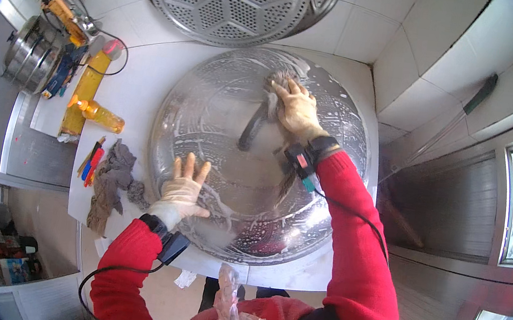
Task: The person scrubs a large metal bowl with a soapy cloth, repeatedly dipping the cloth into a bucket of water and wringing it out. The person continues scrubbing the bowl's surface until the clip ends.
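Observation:
A large round shiny metal lid (223, 117) lies on the white worktop, streaked with soapy foam. A dark bar-shaped handle (251, 130) shows near its middle. My right hand (302, 111), in a pale glove, presses a grey scouring pad (285, 76) against the lid's far part, fingers closed over it. My left hand (182, 194), gloved too, rests with spread fingers on the near left part of the lid and holds nothing. Both wrists carry dark strapped-on devices with cables.
Perforated round metal plates (225, 0) lean against the tiled wall behind. On the left are a grey rag (112, 183), several coloured pens (93, 163), an orange pump bottle (100, 115) and a steel pot (33, 56). A long-handled tool (449, 127) leans at the right.

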A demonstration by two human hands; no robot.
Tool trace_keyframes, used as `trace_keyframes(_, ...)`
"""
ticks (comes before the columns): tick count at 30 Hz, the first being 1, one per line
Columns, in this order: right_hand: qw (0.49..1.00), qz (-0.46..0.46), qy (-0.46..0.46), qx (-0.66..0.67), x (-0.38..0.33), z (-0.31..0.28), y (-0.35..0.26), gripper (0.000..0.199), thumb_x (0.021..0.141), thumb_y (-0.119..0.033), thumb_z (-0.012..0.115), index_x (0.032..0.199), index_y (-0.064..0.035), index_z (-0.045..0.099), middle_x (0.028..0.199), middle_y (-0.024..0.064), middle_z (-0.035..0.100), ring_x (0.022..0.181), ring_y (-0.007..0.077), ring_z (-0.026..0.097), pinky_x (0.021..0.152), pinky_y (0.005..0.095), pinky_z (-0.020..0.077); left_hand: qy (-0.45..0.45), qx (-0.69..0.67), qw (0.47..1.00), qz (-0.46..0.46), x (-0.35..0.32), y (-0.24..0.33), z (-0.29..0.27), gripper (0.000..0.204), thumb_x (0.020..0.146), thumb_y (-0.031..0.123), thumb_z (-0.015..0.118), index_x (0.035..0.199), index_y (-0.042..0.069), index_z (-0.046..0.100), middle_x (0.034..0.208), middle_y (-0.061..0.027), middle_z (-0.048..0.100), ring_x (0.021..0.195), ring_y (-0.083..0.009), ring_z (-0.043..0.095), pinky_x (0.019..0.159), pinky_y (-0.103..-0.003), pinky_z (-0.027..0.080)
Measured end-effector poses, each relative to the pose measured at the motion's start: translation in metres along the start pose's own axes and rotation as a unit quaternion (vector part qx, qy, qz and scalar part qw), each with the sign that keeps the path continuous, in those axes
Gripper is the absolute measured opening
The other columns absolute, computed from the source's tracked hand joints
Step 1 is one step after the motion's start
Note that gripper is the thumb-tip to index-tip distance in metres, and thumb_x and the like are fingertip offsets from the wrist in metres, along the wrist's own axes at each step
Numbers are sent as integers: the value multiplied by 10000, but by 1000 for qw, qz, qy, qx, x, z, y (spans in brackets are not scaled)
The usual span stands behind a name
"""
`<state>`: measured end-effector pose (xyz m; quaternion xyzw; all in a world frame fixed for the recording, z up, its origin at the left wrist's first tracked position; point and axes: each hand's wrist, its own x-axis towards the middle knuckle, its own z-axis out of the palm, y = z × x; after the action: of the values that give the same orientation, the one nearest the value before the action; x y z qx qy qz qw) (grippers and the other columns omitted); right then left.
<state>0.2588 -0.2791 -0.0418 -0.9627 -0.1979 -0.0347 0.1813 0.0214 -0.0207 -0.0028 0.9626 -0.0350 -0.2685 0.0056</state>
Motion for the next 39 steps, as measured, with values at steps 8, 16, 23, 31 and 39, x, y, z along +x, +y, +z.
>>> trace_keyframes(8, 983, 143, 86, 82, -34, -23, 152, 582, 840, -126, 534, 1410, -243, 506, 1466, 200, 438, 1334, 398, 432, 1091, 468, 388, -13, -30, 999, -5, 2, -1, 4, 1372, 511, 415, 936, 1573, 202, 94, 1596, -269, -51, 1442, -540, 17, 1188, -522, 187)
trace_keyframes(16, 967, 31, 206, 146, -271, -12, 63, 558, 716, -163, 735, 1257, -126, 605, 1306, 189, 558, 1244, 368, 518, 1030, 493, 431, -11, -33, 999, -1, 7, -4, 10, 1408, 492, 416, 940, 1573, 211, 62, 1600, -261, -58, 1420, -582, -9, 1179, -572, 155)
trace_keyframes(23, 978, -202, -3, 44, -264, 16, -100, 684, 669, -327, 801, 1315, -301, 579, 1500, 74, 402, 1411, 297, 337, 1133, 613, 236, -4, -31, 999, 21, 5, -7, 11, 1390, 533, 451, 913, 1575, 207, 27, 1589, -292, -85, 1415, -595, -6, 1176, -568, 153)
trace_keyframes(31, 962, 135, 231, 52, -128, -23, 45, 515, 813, -238, 701, 1316, -230, 591, 1401, 161, 501, 1300, 384, 459, 1066, 480, 396, -5, -2, 1000, 23, 0, -6, 5, 1303, 592, 478, 884, 1569, 201, 68, 1597, -280, -16, 1412, -598, 49, 1163, -550, 232)
trace_keyframes(39, 977, -94, 191, -4, -283, 13, -66, 468, 647, -104, 709, 1112, -118, 659, 1188, 159, 616, 1151, 366, 554, 924, 503, 466, 10, -7, 999, 42, -2, -10, 4, 1353, 551, 517, 889, 1572, 188, 64, 1590, -298, -29, 1415, -597, 18, 1172, -579, 155)
